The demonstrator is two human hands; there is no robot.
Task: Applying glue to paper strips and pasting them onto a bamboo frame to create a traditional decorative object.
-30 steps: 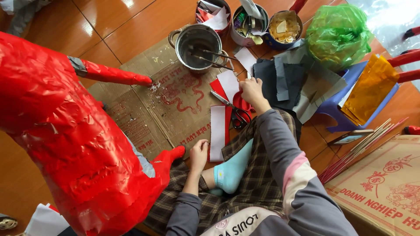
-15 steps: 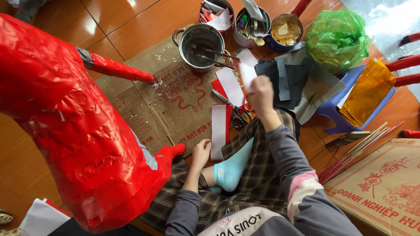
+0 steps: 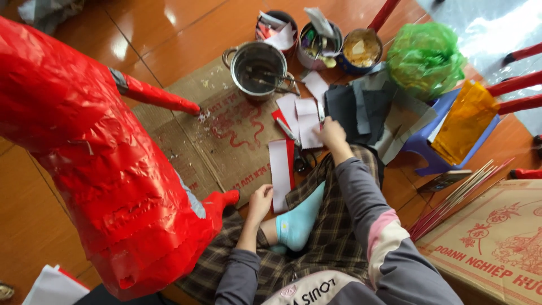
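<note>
My right hand (image 3: 332,135) reaches forward to several white paper pieces (image 3: 307,121) lying on a brown cardboard sheet (image 3: 226,141). Its fingers curl at the paper's edge, and whether they grip anything is hidden. My left hand (image 3: 261,200) rests loosely by the near end of a long white and red paper strip (image 3: 279,175), next to my foot in a light blue sock (image 3: 299,220). Black-handled scissors (image 3: 300,162) lie between the strip and my right wrist. A big figure wrapped in shiny red paper (image 3: 84,158) stands at my left.
A steel pot with tools in it (image 3: 259,68) and three tins (image 3: 361,51) stand at the back. Dark grey paper sheets (image 3: 355,107), a green plastic bag (image 3: 426,56), a blue stool (image 3: 429,147), thin sticks (image 3: 457,197) and a printed cardboard box (image 3: 497,243) lie to the right.
My right hand has come down and slightly toward me onto the white paper pieces. The left hand stays by the strip. The view has shifted a little.
</note>
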